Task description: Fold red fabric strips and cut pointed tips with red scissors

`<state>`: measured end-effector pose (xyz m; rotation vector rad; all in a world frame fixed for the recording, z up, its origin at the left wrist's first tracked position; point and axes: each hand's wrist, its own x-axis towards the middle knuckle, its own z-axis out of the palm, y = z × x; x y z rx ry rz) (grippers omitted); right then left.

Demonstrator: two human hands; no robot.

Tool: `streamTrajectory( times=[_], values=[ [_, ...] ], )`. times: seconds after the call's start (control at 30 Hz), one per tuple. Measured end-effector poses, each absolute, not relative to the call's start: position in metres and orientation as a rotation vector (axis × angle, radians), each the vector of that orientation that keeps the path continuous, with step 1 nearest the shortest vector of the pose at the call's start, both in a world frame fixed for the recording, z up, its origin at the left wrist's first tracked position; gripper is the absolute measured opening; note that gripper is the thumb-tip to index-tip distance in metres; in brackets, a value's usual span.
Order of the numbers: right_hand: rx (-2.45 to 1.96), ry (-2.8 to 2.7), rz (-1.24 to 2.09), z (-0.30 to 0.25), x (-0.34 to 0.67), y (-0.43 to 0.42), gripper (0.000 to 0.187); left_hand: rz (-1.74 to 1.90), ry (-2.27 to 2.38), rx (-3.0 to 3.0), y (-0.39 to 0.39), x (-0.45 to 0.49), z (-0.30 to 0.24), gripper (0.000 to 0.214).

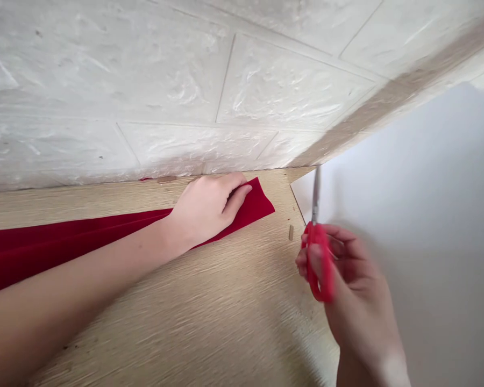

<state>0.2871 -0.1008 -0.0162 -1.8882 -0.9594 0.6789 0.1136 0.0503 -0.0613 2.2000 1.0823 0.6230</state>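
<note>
Left hand (210, 207) is closed, pinching the red cloth (113, 230) near its end. Right hand (357, 274) grips red-handled scissors (317, 234), right of the cloth, apart from it.

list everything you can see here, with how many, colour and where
cloth: one, dark red, from left edge to centre, under the left hand
scissors: one pair, red handles, in the right hand, blades pointing up
sheet: one, white, right side
small scrap: one, brownish, between cloth and scissors
surface: one, light wood grain, beneath the cloth
wall: one, whitish, brick pattern, behind
band: one, brown, upper right
left hand: one, bare, near the cloth's right end
right hand: one, bare, lower right
</note>
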Motion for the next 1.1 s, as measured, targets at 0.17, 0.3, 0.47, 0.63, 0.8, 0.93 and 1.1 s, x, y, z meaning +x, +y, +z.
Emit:
streamTrajectory(
  times=[0.17, 0.3, 0.47, 0.63, 0.8, 0.93, 1.1],
  values=[
    [-2.254, -1.416, 0.137, -0.037, 0.294, -0.100, 0.024, 0.587, 1.147, 2.510, 0.047, 0.111, -0.042, 0.036],
    [-2.180, -1.673, 0.063, -0.049, 0.289, -0.102, 0.022, 0.582, 1.120, 2.714, 0.042, 0.109, -0.024, 0.038],
    [-2.093, -1.499, 0.234, -0.023, 0.277, -0.083, 0.044, 0.587, 1.059, 2.829, 0.037, 0.107, -0.017, 0.030],
    [-1.867, -1.617, 0.622, -0.008, 0.277, -0.050, 0.037, 0.557, 1.006, 2.742, 0.041, 0.105, -0.018, 0.030],
    [-1.735, -1.488, 0.762, -0.025, 0.284, -0.039, 0.037, 0.510, 0.983, 2.584, 0.051, 0.103, -0.017, 0.034],
    [-1.757, -1.489, 0.727, -0.034, 0.281, -0.041, 0.032, 0.490, 0.899, 2.402, 0.059, 0.100, -0.023, 0.036],
    [-1.771, -1.527, 0.710, -0.041, 0.277, -0.042, 0.028, 0.461, 0.747, 2.306, 0.069, 0.096, -0.033, 0.036]
  ],
)
